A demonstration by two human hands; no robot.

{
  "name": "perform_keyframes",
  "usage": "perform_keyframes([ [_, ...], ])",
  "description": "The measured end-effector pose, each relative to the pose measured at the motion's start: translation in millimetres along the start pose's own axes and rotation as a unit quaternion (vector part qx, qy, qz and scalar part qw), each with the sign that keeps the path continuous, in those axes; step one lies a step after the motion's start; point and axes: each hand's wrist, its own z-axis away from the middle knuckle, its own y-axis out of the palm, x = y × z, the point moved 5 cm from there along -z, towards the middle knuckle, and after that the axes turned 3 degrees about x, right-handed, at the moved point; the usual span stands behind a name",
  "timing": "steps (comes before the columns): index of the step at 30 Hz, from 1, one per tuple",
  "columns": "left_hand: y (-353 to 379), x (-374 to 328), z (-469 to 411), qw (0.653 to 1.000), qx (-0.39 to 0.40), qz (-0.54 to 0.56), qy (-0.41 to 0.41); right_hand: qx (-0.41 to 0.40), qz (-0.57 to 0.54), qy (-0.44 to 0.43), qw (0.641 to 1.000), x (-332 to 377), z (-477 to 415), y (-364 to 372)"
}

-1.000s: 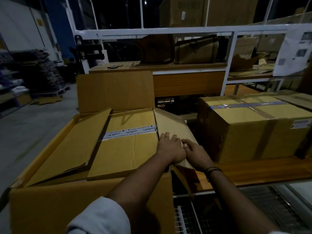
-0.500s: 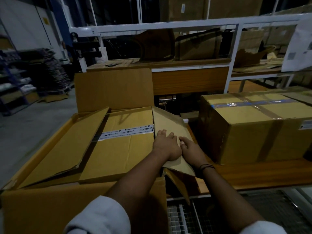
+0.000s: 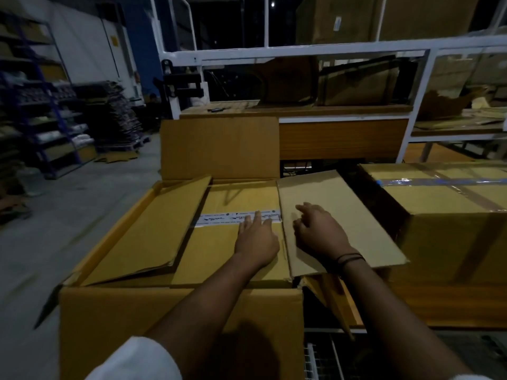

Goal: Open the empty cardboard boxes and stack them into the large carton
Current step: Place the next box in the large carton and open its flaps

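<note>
Left hand point(image 3: 256, 239) and right hand point(image 3: 319, 234) had moved apart; flap point(image 3: 343, 204) lay lower.
Both released, gripping nothing: left flat on taped flattened box point(image 3: 219, 256) in carton point(image 3: 164, 325), right on flap.

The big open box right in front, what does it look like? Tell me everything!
The big box is brown cardboard, open on top. Its back flap stands upright; its paler right flap sticks out sideways under the right hand. Inside lies flat cardboard, one piece crossed by white printed tape, where the left hand rests flat.
</note>
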Motion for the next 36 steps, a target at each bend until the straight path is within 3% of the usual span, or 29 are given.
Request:
perform_keyframes([
  [8, -34, 101, 25, 0.994, 0.051, -0.084, -0.054, 0.078, 0.021, -0.075, 0.994, 128, -13, 65],
  [12, -79, 111, 39, 0.965, 0.084, -0.247, 0.007, 0.093, -0.003, -0.075, 0.993, 177, -21, 103],
  [15, -114, 129, 38, 0.940, 0.110, -0.322, 0.005, 0.081, -0.055, -0.065, 0.993, 211, -30, 118],
  [22, -158, 227, 37, 0.942, 0.066, -0.326, -0.046, 0.069, -0.117, -0.112, 0.984, 302, -44, 158],
  [30, -157, 343, 54, 0.928, 0.071, -0.360, -0.067, 0.134, -0.084, -0.145, 0.977, 375, -38, 227],
  [36, -150, 381, 66, 0.973, 0.001, -0.228, -0.036, 0.143, -0.055, -0.171, 0.973, 401, -40, 246],
])
